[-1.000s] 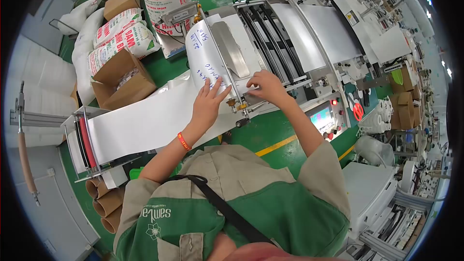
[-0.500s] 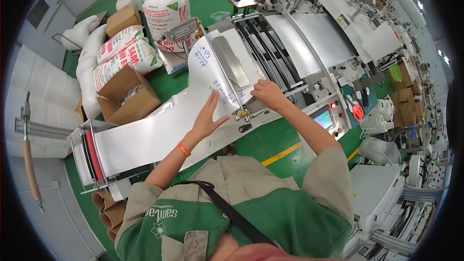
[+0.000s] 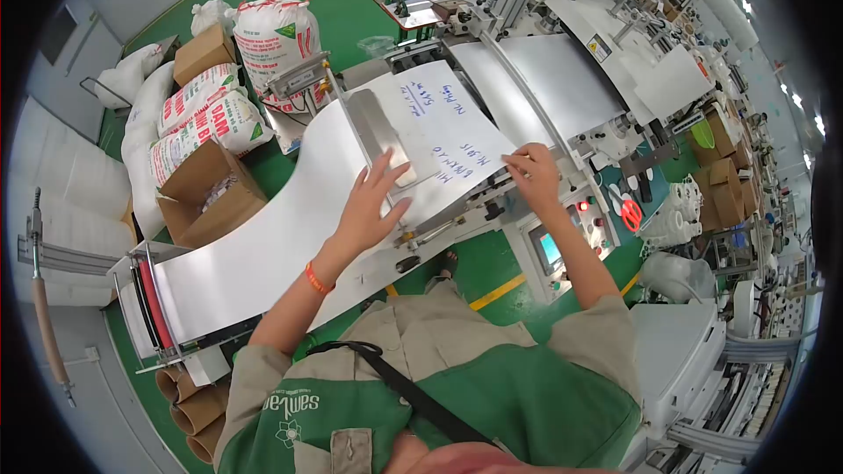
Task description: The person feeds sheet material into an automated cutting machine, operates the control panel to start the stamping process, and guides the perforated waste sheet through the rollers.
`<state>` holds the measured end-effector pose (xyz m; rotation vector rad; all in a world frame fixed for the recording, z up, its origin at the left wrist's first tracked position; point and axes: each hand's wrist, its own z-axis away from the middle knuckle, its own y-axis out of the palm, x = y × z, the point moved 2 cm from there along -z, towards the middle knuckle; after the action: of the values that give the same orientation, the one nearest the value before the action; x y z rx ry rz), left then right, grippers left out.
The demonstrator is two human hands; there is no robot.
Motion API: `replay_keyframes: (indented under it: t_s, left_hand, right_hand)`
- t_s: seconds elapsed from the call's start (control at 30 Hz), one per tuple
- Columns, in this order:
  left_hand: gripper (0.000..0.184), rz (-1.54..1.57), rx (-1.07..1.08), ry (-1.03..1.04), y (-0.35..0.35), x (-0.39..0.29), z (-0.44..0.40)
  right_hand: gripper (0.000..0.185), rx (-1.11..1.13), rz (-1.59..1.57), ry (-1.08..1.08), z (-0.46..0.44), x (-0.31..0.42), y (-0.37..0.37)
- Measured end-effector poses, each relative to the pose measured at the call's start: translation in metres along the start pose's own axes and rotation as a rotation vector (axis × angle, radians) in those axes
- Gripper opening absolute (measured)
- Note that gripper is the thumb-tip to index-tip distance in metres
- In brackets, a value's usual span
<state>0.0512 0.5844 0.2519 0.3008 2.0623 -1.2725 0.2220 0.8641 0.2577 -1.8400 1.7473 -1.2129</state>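
A long white sheet point(image 3: 255, 233) runs from the roller stand at the left up into the machine. Blue handwriting covers its leading end point(image 3: 448, 118), which lies over the machine's dark rollers. My right hand point(image 3: 534, 177) pinches the near right corner of this end between thumb and fingertips. With fingers spread, my left hand point(image 3: 371, 211) is over the sheet beside the metal plate point(image 3: 382, 127); whether it presses on the sheet I cannot tell. The plate lies across the sheet.
A control panel point(image 3: 549, 250) with a lit screen and buttons is below my right hand. Red-handled scissors point(image 3: 630, 213) lie farther right. Red and black rollers point(image 3: 154, 303) stand at the left end. Printed sacks point(image 3: 277, 44) and an open carton point(image 3: 211, 197) sit on the floor.
The written end of the sheet has moved right, past the metal plate and over the rollers. My right hand has moved right with its corner; my left hand stays spread near the plate.
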Motion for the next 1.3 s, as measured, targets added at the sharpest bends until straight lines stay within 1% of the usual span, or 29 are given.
replay_keyframes:
  t_s: [0.03, 0.1, 0.13, 0.17, 0.2, 0.23, 0.27, 0.3, 0.37, 0.4, 0.47, 0.5, 0.53, 0.6, 0.63, 0.67, 0.7, 0.73, 0.8, 0.83, 0.9, 0.93, 1.0, 1.03, 1.13, 1.2, 1.3]
  left_hand:
    - [0.056, -0.107, 0.081, -0.01, 0.017, 0.001, -0.017]
    - [0.062, -0.435, 0.13, -0.018, 0.058, 0.018, -0.051]
    - [0.069, -0.558, 0.219, -0.087, 0.077, 0.033, -0.069]
    - [0.069, -0.575, 0.218, -0.131, 0.087, 0.038, -0.083]
    - [0.069, -0.599, 0.255, -0.183, 0.089, 0.033, -0.097]
    - [0.069, -0.599, 0.257, -0.186, 0.093, 0.031, -0.106]
    - [0.07, -0.576, 0.311, -0.235, 0.098, 0.03, -0.113]
    - [0.072, -0.597, 0.322, -0.256, 0.101, 0.025, -0.117]
    - [0.077, -0.638, 0.239, -0.225, 0.115, 0.032, -0.117]
    - [0.077, -0.646, 0.245, -0.266, 0.117, 0.031, -0.12]
    - [0.077, -0.687, 0.202, -0.285, 0.119, 0.028, -0.125]
    - [0.076, -0.724, 0.178, -0.294, 0.122, 0.033, -0.128]
    - [0.073, -0.751, 0.147, -0.285, 0.125, 0.039, -0.131]
    - [0.07, -0.744, 0.069, -0.273, 0.127, 0.051, -0.138]
    - [0.069, -0.71, 0.055, -0.295, 0.125, 0.056, -0.145]
    - [0.07, -0.699, 0.039, -0.283, 0.125, 0.058, -0.149]
    - [0.07, -0.685, 0.022, -0.271, 0.127, 0.062, -0.153]
    - [0.072, -0.691, 0.021, -0.26, 0.13, 0.063, -0.157]
    - [0.073, -0.675, 0.015, -0.216, 0.136, 0.062, -0.162]
    - [0.075, -0.658, 0.035, -0.2, 0.139, 0.059, -0.164]
    - [0.075, -0.596, 0.006, -0.142, 0.146, 0.051, -0.169]
    - [0.076, -0.518, 0.007, -0.153, 0.147, 0.048, -0.171]
    - [0.076, -0.553, 0.003, -0.133, 0.151, 0.045, -0.176]
    - [0.076, -0.54, -0.029, -0.111, 0.152, 0.045, -0.178]
    - [0.074, -0.567, -0.014, -0.085, 0.156, 0.038, -0.182]
    - [0.073, -0.57, -0.012, -0.085, 0.158, 0.034, -0.186]
    - [0.076, -0.579, -0.008, -0.09, 0.158, 0.034, -0.188]
  right_hand:
    - [0.02, 0.054, -0.101, 0.121, 0.004, -0.007, 0.002]
    - [0.021, 0.042, -0.338, 0.205, 0.0, -0.019, 0.01]
    - [0.026, 0.155, -0.743, 0.433, -0.002, -0.028, 0.017]
    - [0.032, 0.241, -0.987, 0.585, -0.007, -0.034, 0.017]
    - [0.042, 0.346, -1.186, 0.83, -0.014, -0.036, 0.011]
    - [0.048, 0.348, -1.487, 0.869, -0.021, -0.046, 0.012]
    - [0.049, 0.278, -1.469, 0.942, -0.027, -0.054, 0.017]
    - [0.055, 0.279, -1.33, 0.997, -0.036, -0.059, 0.02]
    - [0.062, 0.415, -1.137, 1.03, -0.044, -0.073, 0.039]
    - [0.054, 0.458, -1.034, 0.952, -0.045, -0.076, 0.047]
    - [0.044, 0.726, -0.903, 0.71, -0.037, -0.096, 0.081]
    - [0.036, 0.637, -0.731, 0.572, -0.042, -0.089, 0.084]
    - [0.035, 0.651, -0.581, 0.494, -0.045, -0.088, 0.083]
    - [0.028, 0.404, -0.569, 0.348, -0.053, -0.078, 0.085]
    - [0.027, 0.263, -0.502, 0.334, -0.057, -0.075, 0.095]
    - [0.027, 0.288, -0.451, 0.351, -0.054, -0.076, 0.099]
    - [0.027, 0.314, -0.398, 0.367, -0.061, -0.069, 0.086]
    - [0.029, 0.325, -0.432, 0.372, -0.062, -0.069, 0.08]
    - [0.028, 0.303, -0.395, 0.428, -0.056, -0.075, 0.071]
    - [0.022, 0.231, -0.444, 0.408, -0.049, -0.083, 0.07]
    - [0.023, 0.235, -0.451, 0.458, -0.044, -0.093, 0.064]
    - [0.024, 0.291, -0.423, 0.479, -0.045, -0.097, 0.061]
    - [0.025, 0.267, -0.403, 0.476, -0.049, -0.101, 0.055]
    - [0.025, 0.269, -0.36, 0.464, -0.051, -0.106, 0.056]
    - [0.029, 0.358, -0.126, 0.459, -0.055, -0.114, 0.053]
    - [0.03, 0.365, -0.068, 0.472, -0.057, -0.115, 0.05]
    - [0.03, 0.448, 0.0, 0.47, -0.063, -0.114, 0.04]
